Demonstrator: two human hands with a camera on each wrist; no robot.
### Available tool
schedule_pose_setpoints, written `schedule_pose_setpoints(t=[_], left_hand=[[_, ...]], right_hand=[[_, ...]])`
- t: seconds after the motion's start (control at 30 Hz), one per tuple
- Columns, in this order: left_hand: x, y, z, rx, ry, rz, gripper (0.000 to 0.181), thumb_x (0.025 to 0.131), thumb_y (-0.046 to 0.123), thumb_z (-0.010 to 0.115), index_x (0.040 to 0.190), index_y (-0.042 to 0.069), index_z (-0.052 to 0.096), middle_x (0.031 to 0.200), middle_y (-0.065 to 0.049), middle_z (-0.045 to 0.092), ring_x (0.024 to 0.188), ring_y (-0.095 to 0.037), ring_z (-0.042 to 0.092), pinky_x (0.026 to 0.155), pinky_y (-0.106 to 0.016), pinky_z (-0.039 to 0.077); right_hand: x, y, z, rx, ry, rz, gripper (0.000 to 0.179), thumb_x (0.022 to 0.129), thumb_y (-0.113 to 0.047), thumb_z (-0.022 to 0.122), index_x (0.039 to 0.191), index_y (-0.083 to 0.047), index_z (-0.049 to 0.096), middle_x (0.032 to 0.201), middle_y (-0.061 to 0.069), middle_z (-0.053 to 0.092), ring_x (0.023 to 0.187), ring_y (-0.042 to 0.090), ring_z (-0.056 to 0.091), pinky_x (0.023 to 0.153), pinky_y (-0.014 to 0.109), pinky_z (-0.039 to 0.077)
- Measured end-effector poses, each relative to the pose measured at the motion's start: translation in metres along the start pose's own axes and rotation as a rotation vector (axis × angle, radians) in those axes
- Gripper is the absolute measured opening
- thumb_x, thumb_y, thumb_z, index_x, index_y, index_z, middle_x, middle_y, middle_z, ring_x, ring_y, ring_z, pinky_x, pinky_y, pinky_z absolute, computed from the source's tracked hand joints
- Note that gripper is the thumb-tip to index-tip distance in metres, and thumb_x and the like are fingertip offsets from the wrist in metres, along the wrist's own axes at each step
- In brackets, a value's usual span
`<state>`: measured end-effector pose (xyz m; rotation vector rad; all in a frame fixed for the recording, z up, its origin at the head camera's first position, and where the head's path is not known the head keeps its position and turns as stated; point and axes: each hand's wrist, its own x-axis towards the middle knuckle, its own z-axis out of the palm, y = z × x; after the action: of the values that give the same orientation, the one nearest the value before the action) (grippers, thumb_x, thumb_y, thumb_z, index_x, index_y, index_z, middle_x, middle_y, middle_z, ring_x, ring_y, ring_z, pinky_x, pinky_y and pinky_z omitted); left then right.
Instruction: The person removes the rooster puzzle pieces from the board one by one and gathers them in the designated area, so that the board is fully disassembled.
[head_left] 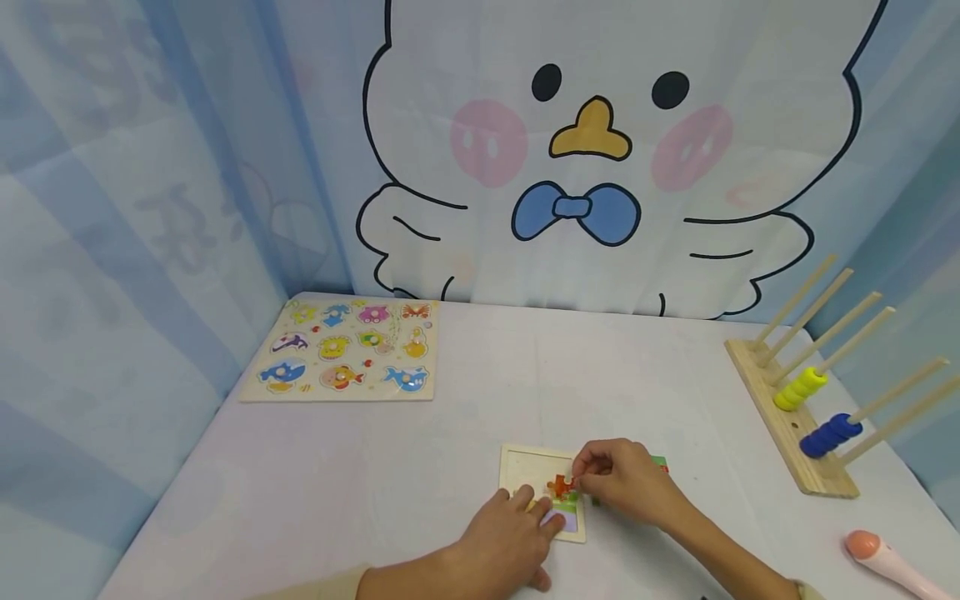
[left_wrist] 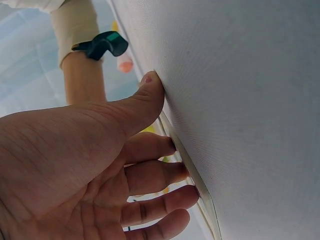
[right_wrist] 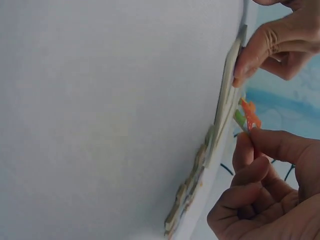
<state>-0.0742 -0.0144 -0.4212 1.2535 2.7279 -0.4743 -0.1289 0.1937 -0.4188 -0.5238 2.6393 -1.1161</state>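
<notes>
A: What is held in the right hand?
B: An orange and green puzzle piece, pinched by its edge between thumb and forefinger; the other fingers are curled in toward the palm.
A: And where is the piece held?
B: Over the right part of the shallow wooden tray, tilted, as is seen from the right wrist. Whether the tray floor is touched by it cannot be told.
A: Is anything gripped by the left hand?
B: Nothing is grasped. The fingers are spread and laid on the near side of the tray, while the thumb is set apart, on the white tabletop.
A: What is seen about the hands?
B: A lavender and green patch is shown in the tray's near right corner. Loose pieces are lined up beside the tray, partly covered by the right hand in the head view. A sea-animal board is placed at the far left, and a pegged wooden rack at the right.
</notes>
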Motion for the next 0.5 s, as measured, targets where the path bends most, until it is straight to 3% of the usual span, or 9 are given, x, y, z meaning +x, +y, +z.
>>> schedule_pose_setpoints(t=[0.2,0.5], left_hand=[[0.0,0.0,0.0,0.003,0.001,-0.012,0.067,0.082,0.072,0.056,0.136,0.03,0.055,0.128,0.011,0.057,0.101,-0.011,0.047,0.076,-0.028,0.042],[0.0,0.001,0.0,0.003,0.009,-0.008,0.068,0.083,0.071,0.056,0.137,0.03,0.054,0.132,0.012,0.056,0.103,-0.011,0.048,0.078,-0.028,0.042]], right_hand=[[0.002,-0.001,-0.018,0.007,0.049,0.06,0.005,0.084,-0.01,0.072,0.085,-0.015,0.069,0.072,-0.003,0.064,0.062,0.015,0.055,0.055,0.029,0.046],[-0.019,0.023,-0.048,0.054,0.013,0.188,0.008,0.083,-0.015,0.073,0.088,-0.011,0.068,0.074,0.004,0.065,0.07,0.019,0.056,0.061,0.029,0.044]])
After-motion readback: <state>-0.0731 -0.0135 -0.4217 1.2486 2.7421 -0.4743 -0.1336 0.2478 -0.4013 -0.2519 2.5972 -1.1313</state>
